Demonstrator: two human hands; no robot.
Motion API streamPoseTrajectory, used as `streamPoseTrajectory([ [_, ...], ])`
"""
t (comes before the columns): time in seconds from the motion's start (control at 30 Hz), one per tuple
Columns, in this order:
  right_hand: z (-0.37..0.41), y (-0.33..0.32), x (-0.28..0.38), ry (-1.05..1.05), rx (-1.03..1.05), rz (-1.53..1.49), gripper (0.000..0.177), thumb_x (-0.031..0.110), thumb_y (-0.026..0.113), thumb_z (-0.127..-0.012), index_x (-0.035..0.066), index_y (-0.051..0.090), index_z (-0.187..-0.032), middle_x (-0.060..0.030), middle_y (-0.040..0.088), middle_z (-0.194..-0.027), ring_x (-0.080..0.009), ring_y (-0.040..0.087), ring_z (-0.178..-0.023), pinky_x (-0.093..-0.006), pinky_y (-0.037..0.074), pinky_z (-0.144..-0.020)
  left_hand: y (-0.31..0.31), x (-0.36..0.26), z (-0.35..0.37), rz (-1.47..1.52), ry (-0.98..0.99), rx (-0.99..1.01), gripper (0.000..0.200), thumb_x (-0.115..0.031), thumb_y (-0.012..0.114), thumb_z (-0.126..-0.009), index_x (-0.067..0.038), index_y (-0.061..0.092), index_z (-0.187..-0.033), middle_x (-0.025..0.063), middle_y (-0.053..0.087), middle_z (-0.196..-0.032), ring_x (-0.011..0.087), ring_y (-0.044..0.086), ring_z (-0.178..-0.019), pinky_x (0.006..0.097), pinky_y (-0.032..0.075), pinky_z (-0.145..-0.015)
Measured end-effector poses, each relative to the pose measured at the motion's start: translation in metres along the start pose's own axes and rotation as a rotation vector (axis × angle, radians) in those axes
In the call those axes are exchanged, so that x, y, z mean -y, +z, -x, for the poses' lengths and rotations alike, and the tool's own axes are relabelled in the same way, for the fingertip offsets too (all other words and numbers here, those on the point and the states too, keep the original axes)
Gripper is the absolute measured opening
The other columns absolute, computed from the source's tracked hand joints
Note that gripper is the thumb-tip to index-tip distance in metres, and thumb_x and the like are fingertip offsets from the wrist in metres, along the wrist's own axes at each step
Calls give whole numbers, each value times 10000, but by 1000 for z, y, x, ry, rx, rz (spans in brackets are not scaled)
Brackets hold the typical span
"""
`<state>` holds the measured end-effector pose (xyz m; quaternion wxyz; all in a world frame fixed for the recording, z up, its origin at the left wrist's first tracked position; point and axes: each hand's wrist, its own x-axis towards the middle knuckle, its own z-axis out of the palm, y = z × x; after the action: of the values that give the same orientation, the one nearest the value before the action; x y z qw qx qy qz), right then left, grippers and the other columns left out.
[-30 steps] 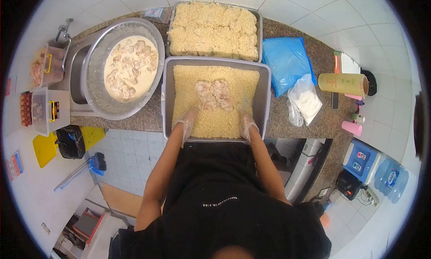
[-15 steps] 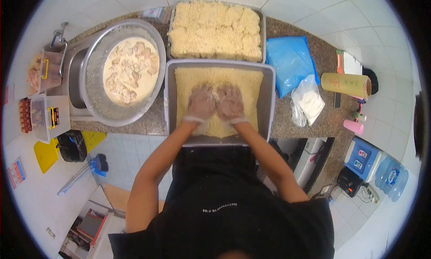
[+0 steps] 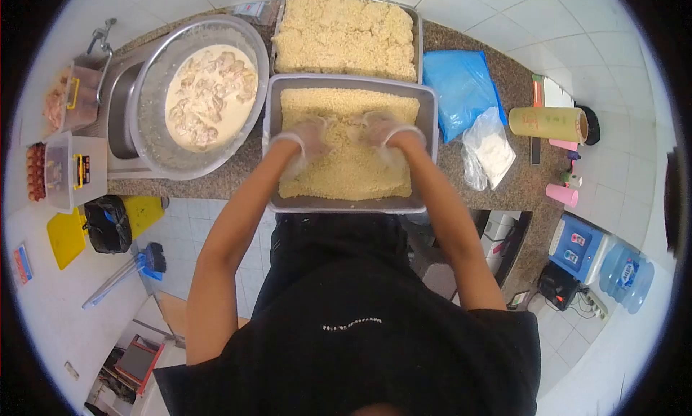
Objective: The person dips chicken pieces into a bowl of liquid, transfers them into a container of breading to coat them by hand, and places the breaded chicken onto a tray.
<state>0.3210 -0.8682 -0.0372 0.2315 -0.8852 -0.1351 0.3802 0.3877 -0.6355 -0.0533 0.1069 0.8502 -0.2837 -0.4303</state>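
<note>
Both of my hands wear clear plastic gloves and are over a grey rectangular tub of pale yellow crumbs. My left hand touches the crumbs on the left side, turned inward. My right hand mirrors it on the right, with a gap between the two. Motion blur and crumbs hide the fingers of both, so their closing cannot be made out. Behind this tub, a second tray holds crumb-coated pieces packed in rows.
Left of the tub, a large grey basin holds raw-looking pieces in creamy liquid, overlapping a sink. To the right lie a blue plastic bag, a clear bag of white powder and a roll of wrap.
My hands have moved apart and turned inward from lying side by side on the crumbs. The whole view has shifted slightly, so the counter sits higher.
</note>
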Motion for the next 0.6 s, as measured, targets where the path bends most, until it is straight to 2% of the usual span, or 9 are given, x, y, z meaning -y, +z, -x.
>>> streamPoseTrajectory([
  [0.07,15,0,10,48,-58,-30,592,346,523,-884,192,350,-1428,-198,363,-1438,-327,309,-1354,-441,209,-1124,-51,-15,46,185,132,150,708,-409,667,-769,-49,442,-1336,236,534,-1268,341,506,-1198,375,390,-1015],
  [0.2,51,-38,37,161,-200,-79,589,307,582,-854,213,393,-1404,-198,415,-1398,-302,363,-1324,-426,273,-1097,-43,-19,44,113,73,39,768,-374,765,-683,-48,466,-1310,244,521,-1276,358,494,-1200,395,384,-1016],
  [0.27,64,-54,47,216,-266,-104,590,288,611,-839,223,415,-1392,-197,441,-1378,-290,390,-1310,-418,305,-1083,-47,-35,64,185,111,-376,693,-357,750,-720,-62,489,-1291,245,524,-1270,363,502,-1184,411,389,-1011],
  [0.3,71,-55,51,218,-263,-106,590,288,611,-839,223,415,-1392,-197,441,-1378,-290,390,-1310,-418,305,-1083,-49,-42,73,186,111,-372,693,-357,750,-720,-62,489,-1291,245,524,-1270,363,502,-1184,411,389,-1011],
  [0.37,84,-54,58,212,-399,-169,574,225,669,-790,197,486,-1333,-191,532,-1272,-303,501,-1198,-446,393,-1000,-54,-53,85,-5,278,-615,615,-353,702,-778,-86,498,-1293,230,539,-1249,356,516,-1161,432,385,-1015],
  [0.4,87,-45,58,216,-403,-172,574,225,669,-790,197,486,-1333,-191,532,-1272,-303,501,-1198,-446,393,-1000,-46,-51,84,-8,284,-612,615,-353,702,-778,-86,498,-1293,230,539,-1249,356,516,-1161,432,385,-1015],
  [0.47,89,-9,55,16,-608,-4,545,224,669,-783,189,512,-1304,-177,600,-1162,-350,568,-1075,-432,425,-959,-23,-42,78,-31,527,-781,549,-360,641,-829,-101,501,-1293,220,555,-1212,372,525,-1130,456,388,-1003],
  [0.53,105,33,55,-39,-817,63,483,283,639,-819,200,535,-1283,-190,606,-1153,-370,576,-1055,-428,428,-955,-3,-49,99,-1,241,-550,482,-195,619,-788,-75,538,-1248,230,581,-1135,368,523,-1123,421,411,-979],
  [0.6,117,27,89,568,-553,-285,474,346,591,-833,65,567,-1214,-243,599,-1125,-389,563,-1080,-437,428,-949,22,-55,124,138,-149,-445,447,-249,588,-807,-36,563,-1199,250,553,-1210,376,508,-1167,412,398,-995],
])
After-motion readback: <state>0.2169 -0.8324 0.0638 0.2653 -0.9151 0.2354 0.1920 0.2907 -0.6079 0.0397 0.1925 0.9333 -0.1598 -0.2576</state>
